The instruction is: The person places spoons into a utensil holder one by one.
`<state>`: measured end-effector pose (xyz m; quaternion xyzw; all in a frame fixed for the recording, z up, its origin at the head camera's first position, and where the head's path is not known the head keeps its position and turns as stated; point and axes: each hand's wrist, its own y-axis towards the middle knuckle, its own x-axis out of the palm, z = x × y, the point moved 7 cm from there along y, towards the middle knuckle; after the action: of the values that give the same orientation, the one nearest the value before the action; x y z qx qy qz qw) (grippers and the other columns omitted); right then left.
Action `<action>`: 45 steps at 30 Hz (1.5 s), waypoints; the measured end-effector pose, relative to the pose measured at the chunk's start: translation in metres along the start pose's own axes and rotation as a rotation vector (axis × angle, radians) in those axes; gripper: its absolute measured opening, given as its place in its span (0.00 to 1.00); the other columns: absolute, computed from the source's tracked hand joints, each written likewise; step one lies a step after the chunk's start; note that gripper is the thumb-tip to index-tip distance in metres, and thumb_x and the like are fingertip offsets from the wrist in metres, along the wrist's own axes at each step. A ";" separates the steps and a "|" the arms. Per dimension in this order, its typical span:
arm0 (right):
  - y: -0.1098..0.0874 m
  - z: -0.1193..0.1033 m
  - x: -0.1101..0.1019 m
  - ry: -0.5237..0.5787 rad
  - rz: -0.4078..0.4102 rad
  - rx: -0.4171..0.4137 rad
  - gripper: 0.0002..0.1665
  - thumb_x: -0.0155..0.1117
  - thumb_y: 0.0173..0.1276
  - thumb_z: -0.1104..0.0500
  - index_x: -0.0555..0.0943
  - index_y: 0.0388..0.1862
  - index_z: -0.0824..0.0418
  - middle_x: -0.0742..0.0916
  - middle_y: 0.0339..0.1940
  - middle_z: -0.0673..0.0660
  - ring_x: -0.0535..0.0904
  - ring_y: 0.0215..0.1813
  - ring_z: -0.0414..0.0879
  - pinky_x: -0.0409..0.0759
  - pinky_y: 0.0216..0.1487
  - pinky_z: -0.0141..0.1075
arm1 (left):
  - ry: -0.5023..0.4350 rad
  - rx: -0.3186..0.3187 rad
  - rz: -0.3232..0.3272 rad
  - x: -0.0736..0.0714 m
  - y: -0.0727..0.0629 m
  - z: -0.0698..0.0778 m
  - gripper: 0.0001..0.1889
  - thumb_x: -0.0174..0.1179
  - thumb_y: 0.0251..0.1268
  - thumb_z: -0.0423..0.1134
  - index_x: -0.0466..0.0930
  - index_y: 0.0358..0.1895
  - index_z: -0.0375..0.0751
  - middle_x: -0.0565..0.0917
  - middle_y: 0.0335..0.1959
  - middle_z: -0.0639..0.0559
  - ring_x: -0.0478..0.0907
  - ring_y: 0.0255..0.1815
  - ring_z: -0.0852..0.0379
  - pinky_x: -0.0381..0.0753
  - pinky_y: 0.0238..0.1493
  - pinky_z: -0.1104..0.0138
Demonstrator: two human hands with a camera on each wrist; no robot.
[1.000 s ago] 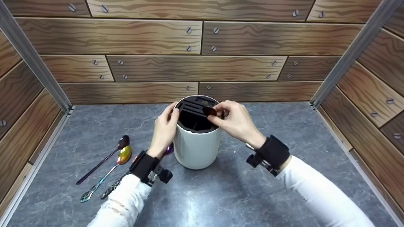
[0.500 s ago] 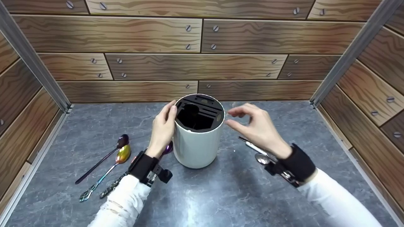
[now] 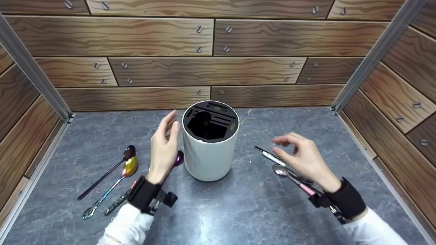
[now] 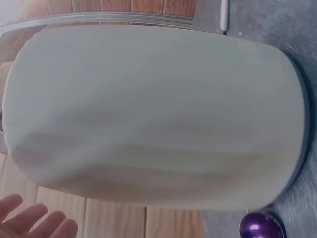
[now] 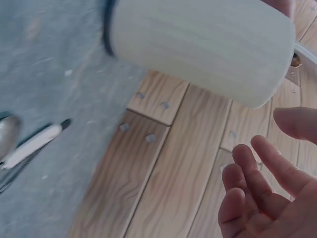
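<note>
A white cylindrical holder [image 3: 208, 161] with a black slotted insert [image 3: 223, 110] stands upright in the middle. Just left of it my left hand [image 3: 163, 146], fingers extended, is apart from its wall and holds nothing. To the right my right hand [image 3: 303, 158] hovers with bent, parted fingers and nothing between them. Below and beside that hand lie a white-handled utensil [image 3: 272, 158] and a spoon [image 3: 280, 170] with a pink handle, partly covered by my hand and wrist. A purple spoon [image 3: 179, 158] lies behind my left wrist. The inside of the holder is too dark to make out.
On the left lie a dark purple spoon [image 3: 128, 153], a yellow spoon [image 3: 129, 166] with a teal handle, and a dark patterned handle [image 3: 117, 204]. Wood-patterned walls [image 3: 163, 71] enclose the grey tabletop [image 3: 218, 211] at the back and sides.
My right hand has let go of a dark, shiny oval piece at the holder's opening and moved right and down toward the utensils. My left hand has come off the holder's side.
</note>
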<state>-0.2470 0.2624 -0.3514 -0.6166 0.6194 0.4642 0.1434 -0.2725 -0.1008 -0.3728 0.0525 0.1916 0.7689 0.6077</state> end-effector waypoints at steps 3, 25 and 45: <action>-0.010 0.015 0.001 -0.028 -0.004 0.010 0.11 0.77 0.65 0.60 0.91 0.46 0.55 0.92 0.41 0.53 0.80 0.41 0.32 0.74 0.36 0.25 | 0.023 0.042 0.023 -0.007 -0.010 0.002 0.22 0.54 0.83 0.38 0.74 0.74 0.41 0.79 0.74 0.43 0.77 0.74 0.43 0.80 0.73 0.46; -0.093 0.105 0.004 -0.326 -0.172 0.152 0.12 0.78 0.64 0.55 0.90 0.45 0.57 0.87 0.33 0.48 0.80 0.34 0.41 0.78 0.35 0.36 | 0.132 0.337 0.086 -0.035 -0.080 0.017 0.23 0.56 0.76 0.25 0.77 0.71 0.38 0.81 0.71 0.40 0.74 0.72 0.74 0.77 0.67 0.81; -0.121 0.120 0.021 -0.412 -0.225 0.141 0.11 0.81 0.56 0.62 0.86 0.36 0.58 0.83 0.27 0.49 0.77 0.28 0.41 0.81 0.29 0.42 | 0.158 0.338 0.025 -0.023 -0.072 0.023 0.23 0.58 0.76 0.27 0.77 0.71 0.39 0.82 0.71 0.42 0.77 0.71 0.67 0.79 0.66 0.79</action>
<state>-0.1901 0.3632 -0.4785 -0.5625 0.5355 0.5168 0.3603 -0.1932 -0.1041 -0.3745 0.0955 0.3645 0.7351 0.5636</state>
